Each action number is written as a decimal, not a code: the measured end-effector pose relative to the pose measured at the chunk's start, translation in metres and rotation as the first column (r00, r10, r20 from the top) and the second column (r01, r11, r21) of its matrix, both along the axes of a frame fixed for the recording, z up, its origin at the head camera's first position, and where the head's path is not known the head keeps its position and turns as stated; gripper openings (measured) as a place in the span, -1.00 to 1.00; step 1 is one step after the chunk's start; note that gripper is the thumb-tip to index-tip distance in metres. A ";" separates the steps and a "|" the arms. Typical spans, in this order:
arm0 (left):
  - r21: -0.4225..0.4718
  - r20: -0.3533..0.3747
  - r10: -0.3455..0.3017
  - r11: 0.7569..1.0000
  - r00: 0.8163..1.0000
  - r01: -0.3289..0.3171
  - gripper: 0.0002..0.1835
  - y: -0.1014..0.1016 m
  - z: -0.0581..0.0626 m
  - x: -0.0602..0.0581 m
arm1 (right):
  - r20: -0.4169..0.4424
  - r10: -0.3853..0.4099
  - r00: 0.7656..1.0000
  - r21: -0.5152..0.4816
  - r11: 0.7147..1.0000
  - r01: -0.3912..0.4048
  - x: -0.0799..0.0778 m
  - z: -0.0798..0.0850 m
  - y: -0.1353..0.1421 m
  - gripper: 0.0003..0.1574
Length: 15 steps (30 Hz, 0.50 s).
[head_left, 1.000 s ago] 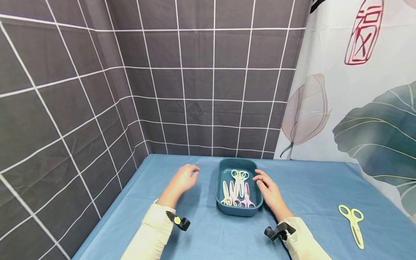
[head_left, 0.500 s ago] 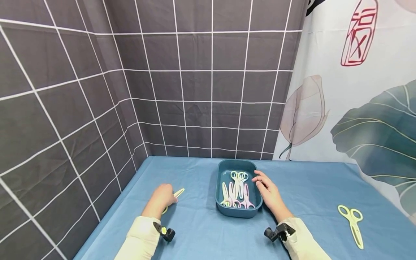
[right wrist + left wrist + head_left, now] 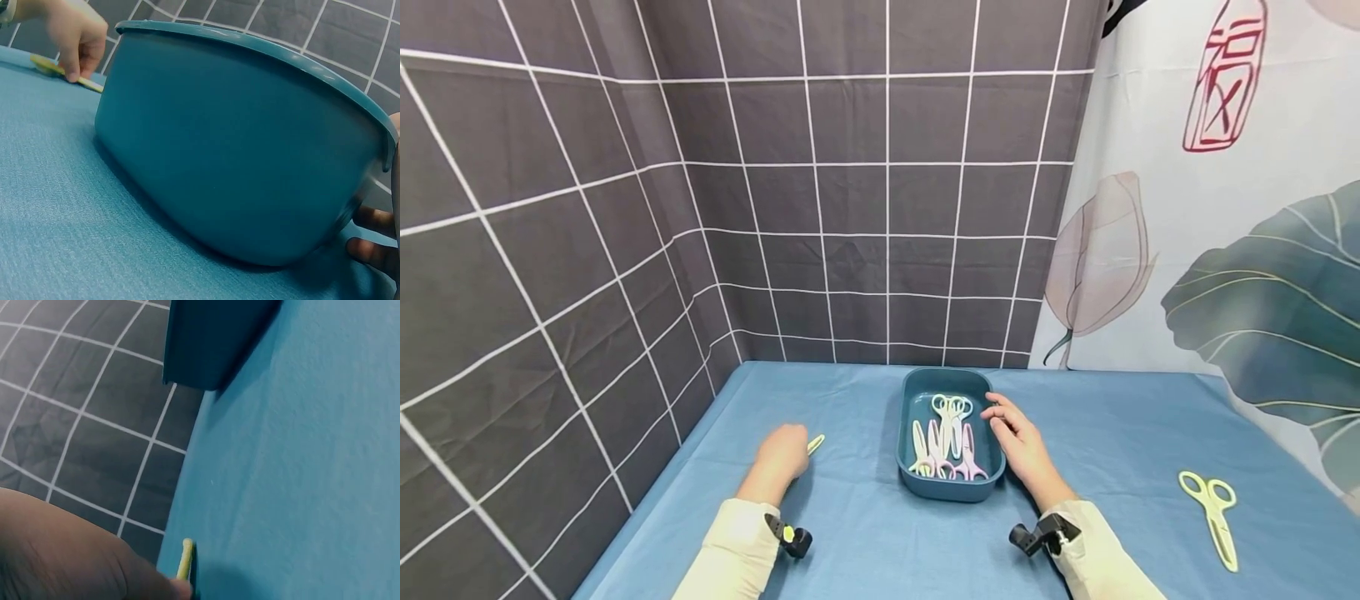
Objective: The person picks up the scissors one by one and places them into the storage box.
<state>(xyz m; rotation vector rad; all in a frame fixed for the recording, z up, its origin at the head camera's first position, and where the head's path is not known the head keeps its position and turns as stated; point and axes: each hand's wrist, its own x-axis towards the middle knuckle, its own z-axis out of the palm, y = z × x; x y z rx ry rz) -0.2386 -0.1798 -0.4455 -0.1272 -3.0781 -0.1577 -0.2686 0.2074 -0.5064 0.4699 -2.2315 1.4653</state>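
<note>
At the left, my left hand (image 3: 784,450) pinches pale yellow scissors (image 3: 816,444) low at the cloth, their tip poking out beyond the knuckles. The right wrist view shows thumb and fingertips on these scissors (image 3: 47,64). My right hand (image 3: 1022,446) touches the right side of a blue-green plastic basin (image 3: 951,490), its fingers loosely bent at the rim. Several scissors (image 3: 951,425) in pale yellow, white and pink lie inside the basin. The left wrist view catches only a short piece of the held scissors (image 3: 186,559).
Another pair of pale yellow scissors (image 3: 1213,512) lies on the blue cloth (image 3: 880,542) at the right. Behind the table hangs a dark grey gridded curtain (image 3: 850,200), with a leaf-printed white one (image 3: 1120,275) beside it. Each wrist carries a black camera mount (image 3: 1048,535).
My left hand has moved left and down from near the basin and taken hold of yellow scissors on the cloth. My right hand has stayed at the basin.
</note>
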 end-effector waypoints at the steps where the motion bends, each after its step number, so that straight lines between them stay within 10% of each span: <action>1: -0.012 -0.003 -0.004 1.000 1.000 0.004 -0.93 0.002 0.001 0.000 | 0.008 0.000 1.000 0.000 1.000 0.000 0.000 0.000 0.000 -0.76; 8: -0.031 0.012 -0.035 0.999 0.999 0.035 -0.89 0.018 0.013 -0.008 | 0.010 0.002 1.000 -0.001 1.000 -0.002 -0.004 -0.002 0.001 -0.76; 15: 0.148 -0.093 -0.136 0.978 0.986 0.149 -0.84 0.045 0.033 -0.011 | 0.016 -0.003 1.000 0.004 1.000 0.003 -0.002 -0.002 0.001 -0.76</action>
